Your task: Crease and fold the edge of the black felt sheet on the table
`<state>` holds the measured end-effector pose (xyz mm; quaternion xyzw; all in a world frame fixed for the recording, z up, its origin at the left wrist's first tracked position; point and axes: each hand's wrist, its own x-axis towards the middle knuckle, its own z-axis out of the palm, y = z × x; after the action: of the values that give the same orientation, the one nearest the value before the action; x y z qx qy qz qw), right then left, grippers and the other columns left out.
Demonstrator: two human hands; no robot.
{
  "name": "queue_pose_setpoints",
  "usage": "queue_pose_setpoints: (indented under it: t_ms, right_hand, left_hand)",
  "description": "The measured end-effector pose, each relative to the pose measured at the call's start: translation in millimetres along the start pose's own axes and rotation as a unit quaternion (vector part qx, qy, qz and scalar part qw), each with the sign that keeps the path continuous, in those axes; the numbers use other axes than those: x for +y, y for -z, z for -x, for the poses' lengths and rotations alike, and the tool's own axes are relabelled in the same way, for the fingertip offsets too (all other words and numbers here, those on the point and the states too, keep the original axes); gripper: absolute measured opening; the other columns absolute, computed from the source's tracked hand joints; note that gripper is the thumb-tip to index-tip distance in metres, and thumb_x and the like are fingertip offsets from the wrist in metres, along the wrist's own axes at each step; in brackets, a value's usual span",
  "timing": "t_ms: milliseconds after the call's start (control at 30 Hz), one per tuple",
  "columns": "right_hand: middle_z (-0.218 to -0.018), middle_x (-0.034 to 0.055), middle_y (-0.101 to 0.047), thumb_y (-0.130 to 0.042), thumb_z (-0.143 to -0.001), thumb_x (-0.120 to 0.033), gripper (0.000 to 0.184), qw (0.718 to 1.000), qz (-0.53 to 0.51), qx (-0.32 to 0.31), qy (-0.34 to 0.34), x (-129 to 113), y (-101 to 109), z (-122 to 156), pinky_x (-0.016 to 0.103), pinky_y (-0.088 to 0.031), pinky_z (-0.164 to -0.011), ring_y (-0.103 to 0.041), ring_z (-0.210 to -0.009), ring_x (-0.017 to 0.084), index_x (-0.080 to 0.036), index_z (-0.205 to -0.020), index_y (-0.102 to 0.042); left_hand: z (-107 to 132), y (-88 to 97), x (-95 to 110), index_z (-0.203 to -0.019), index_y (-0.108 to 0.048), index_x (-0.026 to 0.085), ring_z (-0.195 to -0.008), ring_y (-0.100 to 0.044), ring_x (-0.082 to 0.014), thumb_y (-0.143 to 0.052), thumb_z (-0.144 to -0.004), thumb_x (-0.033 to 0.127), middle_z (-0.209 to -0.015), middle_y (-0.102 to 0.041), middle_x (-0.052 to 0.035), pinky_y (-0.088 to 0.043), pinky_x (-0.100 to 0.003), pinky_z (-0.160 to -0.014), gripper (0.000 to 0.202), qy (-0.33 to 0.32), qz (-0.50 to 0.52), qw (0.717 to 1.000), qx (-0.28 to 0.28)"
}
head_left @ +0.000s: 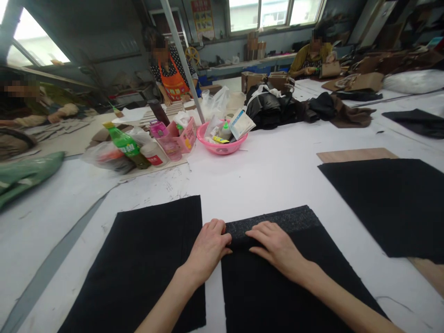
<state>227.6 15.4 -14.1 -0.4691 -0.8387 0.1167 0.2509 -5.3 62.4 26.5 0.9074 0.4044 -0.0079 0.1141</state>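
Note:
A black fabric piece (277,296) lies in front of me, with a grey speckled strip (298,218) along its far edge. At that strip's left end, my left hand (210,245) has its fingers curled and closed on the fabric edge. My right hand (277,245) bends over the border between the strip and the black cloth, thumb and fingers gripping the fabric there. Some cloth under both hands is hidden. Beside it on the left lies a second flat black fabric piece (149,263), with a narrow gap between them.
More black fabric (388,203) lies on a wooden board (357,155) at right. Farther back stand a pink basin (222,148), a green bottle (126,145) and a pink box (187,136). A metal pole (182,58) rises behind. Several people work around the white table (270,180).

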Motion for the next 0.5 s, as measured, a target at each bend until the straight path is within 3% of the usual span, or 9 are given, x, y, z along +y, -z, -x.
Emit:
queue_pose_setpoints:
  t_ms: [67, 133, 300, 500]
  right_hand:
    - [-0.106, 0.0041, -0.063, -0.077, -0.082, -0.013, 0.042, 0.999, 0.010, -0.021, 0.028, -15.0, -18.6, -13.0, 0.038, -0.044, -0.084, -0.056, -0.098, 0.024, -0.022, -0.118, -0.057]
    - [-0.096, 0.0027, -0.063, -0.077, -0.081, -0.011, 0.039, 0.999, 0.026, -0.018, 0.033, -17.3, -27.6, -17.3, 0.036, -0.042, -0.078, -0.055, -0.090, 0.023, -0.021, -0.115, -0.059]
    - [-0.084, 0.0014, -0.059, -0.062, -0.095, -0.014, 0.013, 0.999, 0.002, 0.003, 0.034, -6.1, -29.9, -13.5, 0.034, -0.036, -0.071, -0.050, -0.080, 0.020, -0.022, -0.104, -0.064]
    - [-0.084, 0.0027, -0.058, -0.049, -0.102, -0.019, 0.016, 0.999, -0.026, -0.001, 0.032, -4.1, -32.0, -11.8, 0.034, -0.036, -0.071, -0.049, -0.079, 0.020, -0.021, -0.103, -0.065]
  left_hand:
    - [0.7, -1.2, -0.8, -0.080, -0.061, 0.020, -0.096, -0.048, -0.0212, -0.079, -0.078, 0.022, -0.097, -0.050, -0.0016, -0.040, -0.034, -0.078, 0.018, 0.000, -0.004, 1.000, 0.000]
    - [1.5, -3.2, -2.3, -0.081, -0.061, 0.020, -0.097, -0.048, -0.0214, -0.079, -0.078, 0.024, -0.098, -0.050, -0.0017, -0.040, -0.034, -0.079, 0.019, -0.001, -0.007, 1.000, 0.000]
    - [2.7, -7.2, -3.3, -0.080, -0.062, 0.020, -0.098, -0.048, -0.0229, -0.081, -0.077, 0.029, -0.099, -0.051, -0.0029, -0.041, -0.036, -0.081, 0.022, 0.003, -0.026, 1.000, 0.001]
    - [-0.4, -6.7, -3.6, -0.076, -0.064, 0.017, -0.097, -0.049, -0.0254, -0.080, -0.076, 0.038, -0.095, -0.053, -0.0052, -0.042, -0.040, -0.085, 0.026, 0.006, -0.060, 0.998, 0.000]
